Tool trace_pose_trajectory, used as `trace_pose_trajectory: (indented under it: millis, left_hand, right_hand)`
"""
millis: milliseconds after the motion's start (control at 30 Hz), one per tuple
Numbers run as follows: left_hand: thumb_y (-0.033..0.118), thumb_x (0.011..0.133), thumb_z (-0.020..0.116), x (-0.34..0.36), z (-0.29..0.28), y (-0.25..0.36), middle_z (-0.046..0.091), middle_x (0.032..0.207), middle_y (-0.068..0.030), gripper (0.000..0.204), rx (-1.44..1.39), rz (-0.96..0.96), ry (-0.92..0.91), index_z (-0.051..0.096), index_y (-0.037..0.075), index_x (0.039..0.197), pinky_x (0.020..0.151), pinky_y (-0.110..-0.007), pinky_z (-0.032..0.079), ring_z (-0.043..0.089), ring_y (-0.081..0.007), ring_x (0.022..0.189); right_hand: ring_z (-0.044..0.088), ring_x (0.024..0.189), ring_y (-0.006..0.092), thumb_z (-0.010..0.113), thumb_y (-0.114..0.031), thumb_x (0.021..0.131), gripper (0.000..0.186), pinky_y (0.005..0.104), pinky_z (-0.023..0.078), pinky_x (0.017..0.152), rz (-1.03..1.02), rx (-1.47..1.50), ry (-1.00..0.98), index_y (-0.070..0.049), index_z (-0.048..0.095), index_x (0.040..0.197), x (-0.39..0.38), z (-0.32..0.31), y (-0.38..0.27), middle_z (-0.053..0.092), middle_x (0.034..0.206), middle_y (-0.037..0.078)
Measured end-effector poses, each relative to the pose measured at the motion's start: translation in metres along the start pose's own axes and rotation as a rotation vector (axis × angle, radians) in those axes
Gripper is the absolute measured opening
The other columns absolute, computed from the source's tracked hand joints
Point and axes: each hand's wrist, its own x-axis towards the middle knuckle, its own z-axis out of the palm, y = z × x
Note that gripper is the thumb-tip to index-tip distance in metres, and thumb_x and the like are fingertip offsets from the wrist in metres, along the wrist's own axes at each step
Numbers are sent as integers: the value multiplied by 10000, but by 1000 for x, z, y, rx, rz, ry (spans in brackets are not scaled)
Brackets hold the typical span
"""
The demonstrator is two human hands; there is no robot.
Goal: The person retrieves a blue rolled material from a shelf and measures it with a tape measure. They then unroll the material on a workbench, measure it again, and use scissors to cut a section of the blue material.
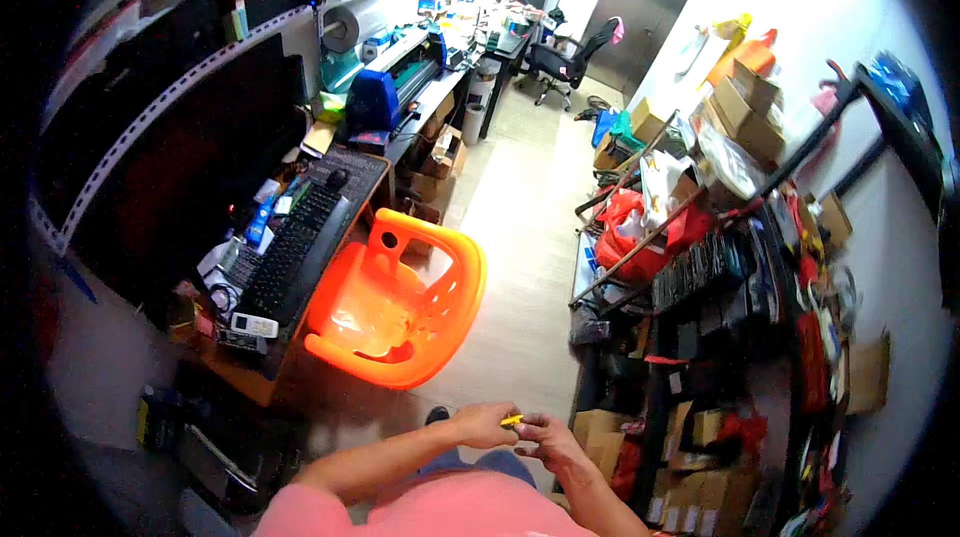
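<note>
In front of my body, low in the view, my two hands meet at a small yellow thing (512, 421), short and narrow, too small to name. My left hand (485, 426) is closed, and the yellow piece sticks out from its fingertips. Just right of it, my right hand (550, 440) has thumb and fingers bent together at the piece's other end. The fingers partly cover the piece. An orange plastic chair (462, 322) stands beyond my hands, a little to the left.
To the left, a desk holds a black keyboard (292, 252), a mouse (337, 180) and a white remote control (254, 325). A blue-ended wide machine (373, 103) stands farther back. Shelves with cardboard boxes (703, 497) and red bags (632, 249) line the right. Pale floor (515, 267) runs toward a grey door (640, 17).
</note>
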Motion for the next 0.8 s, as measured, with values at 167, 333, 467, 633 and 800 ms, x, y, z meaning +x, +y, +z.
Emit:
trace_pose_trajectory:
  millis: [167, 333, 467, 633, 800]
  left_hand:
    - [470, 893, 696, 114, -114, -1, 763, 1071, -202, 492, 259, 113, 60, 708, 83, 1198, 846, -506, 568, 733, -399, 1002]
    - [468, 934, 677, 231, -190, 8, 721, 1198, -232, 517, 192, -44, -11, 668, 75, 1271, 940, -520, 538, 694, -400, 1120]
    - [325, 937, 703, 321, -244, -39, 716, 1227, -204, 488, -54, -48, 73, 626, 84, 1355, 972, -463, 535, 692, -365, 1142]
    - [231, 928, 730, 385, -317, -58, 716, 1243, -164, 470, -132, -130, 196, 624, 116, 1371, 997, -431, 522, 669, -323, 1181]
    - [206, 918, 747, 423, -405, -73, 724, 1208, -129, 445, -211, -197, 279, 649, 127, 1344, 987, -424, 525, 668, -276, 1149]
  right_hand:
    - [693, 879, 206, 784, -101, 954, 140, 373, 587, 710, -26, 78, -31, -71, 663, 1019, 74, -9, -144, 702, 991, 79]
    - [660, 677, 205, 753, 0, 923, 139, 339, 547, 588, -234, 168, 65, -54, 627, 947, 152, -103, -265, 679, 831, 100]
    - [641, 638, 180, 762, 0, 867, 141, 324, 544, 596, -542, 104, 117, -32, 646, 940, 203, -157, -407, 664, 804, 78]
    - [692, 742, 232, 749, -33, 855, 157, 383, 625, 698, -766, 144, 46, -14, 652, 976, 251, -219, -585, 660, 877, 76]
    - [705, 756, 206, 752, -76, 863, 193, 373, 632, 710, -966, 220, -92, -27, 645, 1016, 313, -240, -746, 675, 869, 76]
